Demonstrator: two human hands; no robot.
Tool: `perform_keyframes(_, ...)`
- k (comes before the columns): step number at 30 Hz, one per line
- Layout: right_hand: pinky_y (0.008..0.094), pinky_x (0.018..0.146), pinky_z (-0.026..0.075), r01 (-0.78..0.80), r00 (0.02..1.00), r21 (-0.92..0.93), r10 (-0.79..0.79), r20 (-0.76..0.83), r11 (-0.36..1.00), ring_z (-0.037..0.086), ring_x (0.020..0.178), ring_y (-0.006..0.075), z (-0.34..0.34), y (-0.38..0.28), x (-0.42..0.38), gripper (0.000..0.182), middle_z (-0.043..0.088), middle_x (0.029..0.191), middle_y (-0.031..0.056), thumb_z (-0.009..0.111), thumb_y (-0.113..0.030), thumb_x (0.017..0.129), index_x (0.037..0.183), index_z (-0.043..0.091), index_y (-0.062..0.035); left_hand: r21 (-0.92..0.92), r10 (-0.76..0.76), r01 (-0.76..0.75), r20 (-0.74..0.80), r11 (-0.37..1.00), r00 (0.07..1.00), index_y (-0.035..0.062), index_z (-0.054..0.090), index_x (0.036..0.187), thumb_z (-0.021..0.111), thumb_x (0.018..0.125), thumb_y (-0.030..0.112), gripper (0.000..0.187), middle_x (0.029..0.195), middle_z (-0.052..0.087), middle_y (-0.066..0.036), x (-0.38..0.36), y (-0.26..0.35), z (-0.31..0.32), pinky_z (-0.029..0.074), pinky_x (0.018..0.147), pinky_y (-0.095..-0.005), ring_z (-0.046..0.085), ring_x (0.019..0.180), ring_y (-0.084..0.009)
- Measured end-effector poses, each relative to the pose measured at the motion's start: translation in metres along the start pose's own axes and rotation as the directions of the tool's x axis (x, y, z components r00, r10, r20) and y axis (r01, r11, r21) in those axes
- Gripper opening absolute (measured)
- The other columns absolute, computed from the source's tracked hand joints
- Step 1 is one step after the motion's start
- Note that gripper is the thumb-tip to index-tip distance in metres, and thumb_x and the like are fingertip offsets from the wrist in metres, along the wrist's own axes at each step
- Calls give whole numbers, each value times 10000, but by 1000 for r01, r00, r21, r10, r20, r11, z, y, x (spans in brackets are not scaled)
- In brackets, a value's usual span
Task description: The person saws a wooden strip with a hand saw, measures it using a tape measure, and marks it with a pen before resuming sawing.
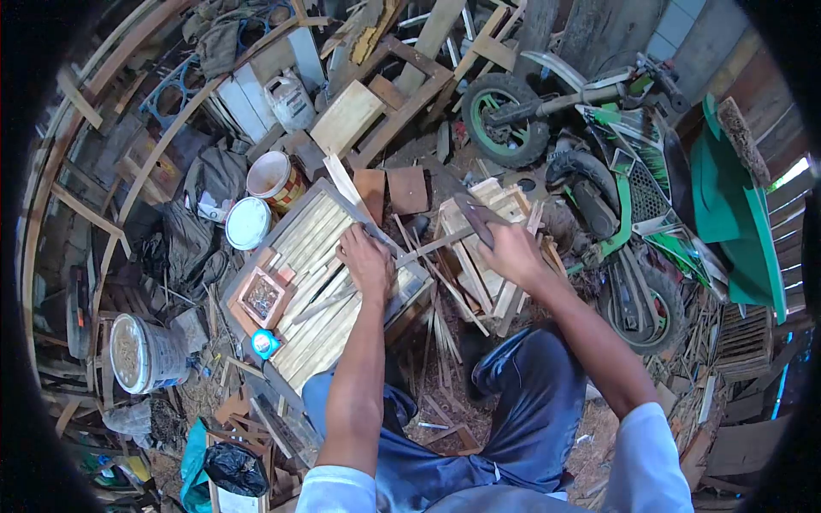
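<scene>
While a hammer (473, 224) is being gripped in the right hand (510, 250) and raised, the slatted wooden frame (321, 282) is being pressed flat on the ground by the left hand (365, 261), closed at its edge. Fingers are being risked under a stray blow.

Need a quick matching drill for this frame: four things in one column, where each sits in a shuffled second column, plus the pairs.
1. left hand
2. right hand
3. white lid
4. small motorbike

A. left of the slatted panel
B. pressing on the slatted panel
C. far right, by the wall
D. gripping a hammer

Pairs: 1-B, 2-D, 3-A, 4-C
</scene>
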State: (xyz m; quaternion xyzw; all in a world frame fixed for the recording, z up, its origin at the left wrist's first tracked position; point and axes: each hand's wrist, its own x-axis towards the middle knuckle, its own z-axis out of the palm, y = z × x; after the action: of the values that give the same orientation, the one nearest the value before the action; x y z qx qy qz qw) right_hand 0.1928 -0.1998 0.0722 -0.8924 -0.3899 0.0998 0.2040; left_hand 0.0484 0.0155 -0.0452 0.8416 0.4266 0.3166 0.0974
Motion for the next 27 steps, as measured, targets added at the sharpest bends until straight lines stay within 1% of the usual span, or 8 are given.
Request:
perform_keyframes(1,466,703,556,22,1000,-135,-25,-16,991,691,752,387,8,10,9,272,690,786,224,697,-248,827,951,679,-7,-32,8,-8,1,999,1000,37,526,1121,548,798,131,337,1097,541,-150,0,3,-5,329,990,-455,483,1123,-311)
perform_keyframes(4,494,753,555,-109,994,-103,107,-22,989,685,833,405,13,27,10,299,694,883,236,706,-290,829,963,685,-24,-56,17,-17,9,998,1000,31,523,1130,536,830,129,316,1099,538,-153,0,5,-8,327,991,-454,483,1117,-313)
perform_keyframes(9,504,853,527,27,990,-203,2,141,979,640,975,470,53,33,-1,388,628,994,345,562,-72,835,1174,449,77,-120,81,-79,12,990,997,41,596,1066,570,866,228,276,1080,570,-153,0,5,-8,356,971,-478,516,1072,-324)
perform_keyframes(13,518,945,485,-32,932,-171,91,352,985,573,1103,496,57,18,0,362,548,1187,360,536,-14,826,1166,436,65,-194,418,-385,171,902,892,90,684,1034,652,822,414,388,1155,583,-105,-2,14,-36,342,1015,-482,508,1131,-299)
perform_keyframes(16,525,964,476,-69,921,-95,100,377,993,565,1129,489,53,23,6,357,551,1205,352,531,-9,835,1169,433,68,-226,679,-640,261,734,686,82,705,1031,659,823,472,444,1146,583,-98,-5,5,-37,347,1021,-489,509,1125,-298)
perform_keyframes(21,518,943,492,-59,938,-126,98,331,990,579,1122,474,47,25,12,356,579,1173,348,529,-3,847,1185,440,66,-333,581,-483,344,810,737,56,731,931,684,854,296,256,1151,601,-95,-7,7,-44,398,974,-440,503,1149,-290)
perform_keyframes(25,511,933,501,-29,937,-133,73,342,991,599,1100,463,47,31,14,376,596,1153,344,544,0,847,1205,445,57,-267,636,-583,205,767,744,68,727,940,698,844,232,192,1076,630,-98,-4,19,-64,447,909,-435,568,1083,-298)
perform_keyframes(27,493,923,513,-10,943,-192,73,324,981,611,1098,450,64,48,20,403,611,1141,337,550,5,842,1225,443,65,-370,459,-359,230,857,858,63,720,954,691,854,226,193,1068,634,-113,-3,24,-69,487,824,-437,613,990,-327)
